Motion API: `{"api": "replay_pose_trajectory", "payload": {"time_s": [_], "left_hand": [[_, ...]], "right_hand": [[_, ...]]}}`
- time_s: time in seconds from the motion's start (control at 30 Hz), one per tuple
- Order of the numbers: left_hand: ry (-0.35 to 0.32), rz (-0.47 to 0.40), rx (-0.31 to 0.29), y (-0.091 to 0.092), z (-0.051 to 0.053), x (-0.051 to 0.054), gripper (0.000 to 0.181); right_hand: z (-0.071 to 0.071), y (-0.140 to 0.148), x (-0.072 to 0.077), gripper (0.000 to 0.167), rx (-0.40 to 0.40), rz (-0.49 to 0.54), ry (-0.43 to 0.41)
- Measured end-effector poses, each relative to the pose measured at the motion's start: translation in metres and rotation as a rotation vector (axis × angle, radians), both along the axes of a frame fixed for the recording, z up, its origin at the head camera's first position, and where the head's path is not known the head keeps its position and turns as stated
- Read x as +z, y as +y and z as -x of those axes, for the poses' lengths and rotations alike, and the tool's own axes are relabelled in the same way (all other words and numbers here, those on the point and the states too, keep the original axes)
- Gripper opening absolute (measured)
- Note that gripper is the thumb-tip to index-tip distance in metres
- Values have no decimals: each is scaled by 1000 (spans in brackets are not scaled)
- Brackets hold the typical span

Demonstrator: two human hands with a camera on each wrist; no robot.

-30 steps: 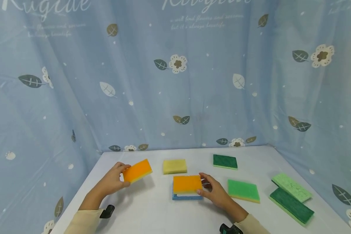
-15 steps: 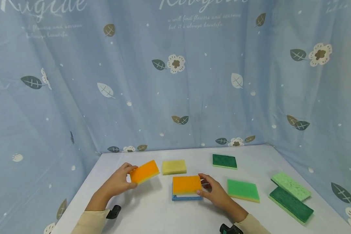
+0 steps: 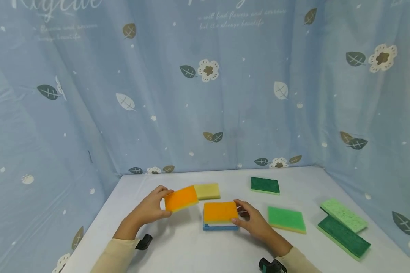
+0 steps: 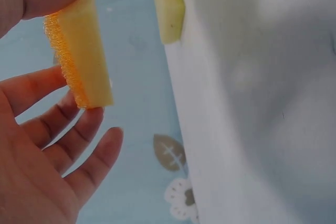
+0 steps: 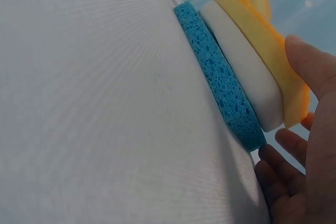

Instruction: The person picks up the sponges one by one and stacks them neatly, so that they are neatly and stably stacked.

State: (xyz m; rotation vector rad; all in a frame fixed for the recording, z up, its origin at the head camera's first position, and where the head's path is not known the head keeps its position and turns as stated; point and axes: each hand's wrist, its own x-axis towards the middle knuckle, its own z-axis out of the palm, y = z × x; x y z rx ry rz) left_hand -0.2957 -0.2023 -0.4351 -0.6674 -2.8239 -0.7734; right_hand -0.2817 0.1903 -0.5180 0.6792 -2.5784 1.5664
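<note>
My left hand pinches an orange-and-yellow sponge between thumb and fingers, tilted and raised above the table. In the left wrist view, that sponge shows a rough orange face and a smooth yellow body. At the centre stands a stack: a blue sponge at the bottom, a white sponge in the middle, another orange-topped sponge uppermost. My right hand holds the right end of that top sponge, thumb at the near corner and forefinger at the far corner. Its other fingers are close to the blue sponge's end.
Behind the stack lies a yellow sponge, partly covered by the raised one. To the right are a dark green sponge, a bright green sponge, and a light green sponge leaning on a dark green one. A blue curtain surrounds the table.
My left hand has carried its orange-and-yellow sponge to the right, closer to the stack. The right hand stays at the stack's right end.
</note>
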Motion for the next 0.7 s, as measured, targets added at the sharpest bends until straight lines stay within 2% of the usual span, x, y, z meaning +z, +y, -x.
{"api": "replay_pose_trajectory", "payload": {"time_s": [0.37, 0.7], "left_hand": [[-1, 15, -51, 21, 4, 2, 60], [-22, -3, -92, 40, 13, -2, 61]], "right_hand": [[1, 0, -5, 72, 6, 5, -51], [3, 1, -3, 72, -20, -22, -35]]}}
